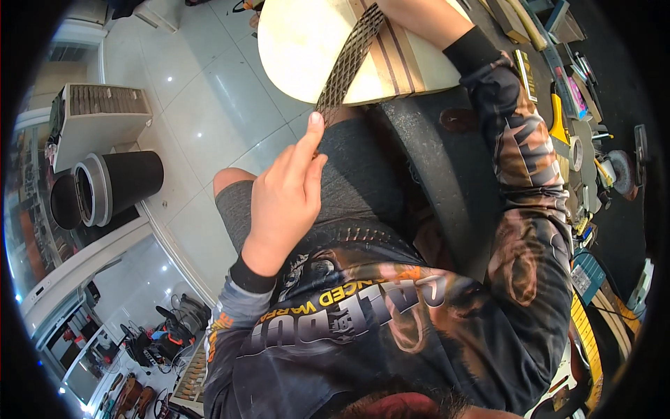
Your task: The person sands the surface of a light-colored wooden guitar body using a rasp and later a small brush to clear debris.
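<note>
from my end, i have the left hand (pixel 283 199) at the near end of a long, dark, openwork rasp (pixel 351 59), its index fingertip (pixel 315 120) meeting the metal and the thumb bent just below. i can't tell how firmly it pinches, as the palm side is hidden. the right hand (pixel 391 5) is by the far end, mostly cut off by the top of my view, so i can't tell whether its fingers close around anything.

the rasp runs slantwise between the two hands, over a pale wooden board (pixel 296 52) with dark stripes and a rounded outline, just beyond the left fingertip. whether the teeth touch the wood i can't make out. a curved dark support (pixel 426 153) stands to the right of the left hand; farther right, past the right sleeve (pixel 527 140), is a yellow-handled tool (pixel 556 119).

i judge the rasp light and springy, apt to flex if pressed mid-span and rough on skin along its lattice; i'd take it by both ends and leave the middle free. the board looks stiff, heavier and smooth enough to slip, with edges that could dent; i'd steady it by the rim, clear of the teeth.
</note>
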A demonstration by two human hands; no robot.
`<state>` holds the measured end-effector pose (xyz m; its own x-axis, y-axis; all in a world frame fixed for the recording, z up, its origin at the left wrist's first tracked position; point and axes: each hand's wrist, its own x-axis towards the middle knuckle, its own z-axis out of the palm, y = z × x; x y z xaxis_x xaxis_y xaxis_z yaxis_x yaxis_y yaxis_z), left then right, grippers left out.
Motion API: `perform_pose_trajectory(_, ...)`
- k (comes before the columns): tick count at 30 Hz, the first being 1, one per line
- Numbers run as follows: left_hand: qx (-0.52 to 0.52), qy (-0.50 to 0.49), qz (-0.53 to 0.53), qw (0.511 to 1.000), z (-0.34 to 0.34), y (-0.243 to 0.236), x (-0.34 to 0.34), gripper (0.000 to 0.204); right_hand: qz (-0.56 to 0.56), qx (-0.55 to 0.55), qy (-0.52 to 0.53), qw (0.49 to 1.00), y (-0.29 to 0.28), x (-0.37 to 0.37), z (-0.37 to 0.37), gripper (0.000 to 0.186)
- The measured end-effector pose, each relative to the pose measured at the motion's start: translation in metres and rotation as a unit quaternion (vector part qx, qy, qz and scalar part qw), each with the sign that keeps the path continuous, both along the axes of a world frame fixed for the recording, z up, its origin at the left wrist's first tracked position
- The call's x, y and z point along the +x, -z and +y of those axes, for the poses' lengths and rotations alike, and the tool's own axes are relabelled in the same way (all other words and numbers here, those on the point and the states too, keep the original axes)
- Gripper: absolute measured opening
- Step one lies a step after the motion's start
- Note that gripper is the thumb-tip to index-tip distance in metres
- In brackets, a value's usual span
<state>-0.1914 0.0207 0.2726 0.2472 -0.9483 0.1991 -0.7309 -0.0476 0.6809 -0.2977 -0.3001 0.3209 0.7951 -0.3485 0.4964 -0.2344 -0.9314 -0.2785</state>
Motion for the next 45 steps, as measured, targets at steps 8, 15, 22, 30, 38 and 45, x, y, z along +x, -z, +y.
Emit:
perform_pose_trajectory(8, 0.028, 0.025, -0.004, 0.999, 0.024, 0.000, -0.002, 0.062, 0.007, 0.015, -0.013, 1.000, 0.006, -0.013, 0.021, 0.014)
perform_pose_trajectory(15, 0.017, 0.022, -0.009, 1.000, 0.035, 0.009, -0.004, 0.064, 0.002, 0.001, -0.029, 1.000, 0.019, -0.012, 0.031, 0.014)
perform_pose_trajectory(22, 0.012, -0.001, 0.005, 1.000, -0.004, -0.008, 0.004, 0.060, 0.012, 0.015, 0.004, 1.000, 0.003, 0.006, -0.007, 0.014)
perform_pose_trajectory(30, 0.035, 0.030, -0.003, 0.999, 0.026, -0.005, -0.002, 0.061, 0.023, 0.022, -0.022, 0.999, 0.003, -0.015, 0.019, 0.018)
perform_pose_trajectory(38, 0.045, 0.026, 0.007, 0.999, 0.040, -0.002, -0.003, 0.062, 0.025, 0.019, -0.023, 0.999, 0.018, -0.018, 0.035, 0.014)
perform_pose_trajectory(45, 0.025, -0.009, 0.028, 0.999, -0.014, -0.012, 0.006, 0.061, -0.016, -0.005, -0.018, 1.000, 0.006, 0.011, -0.015, 0.013)
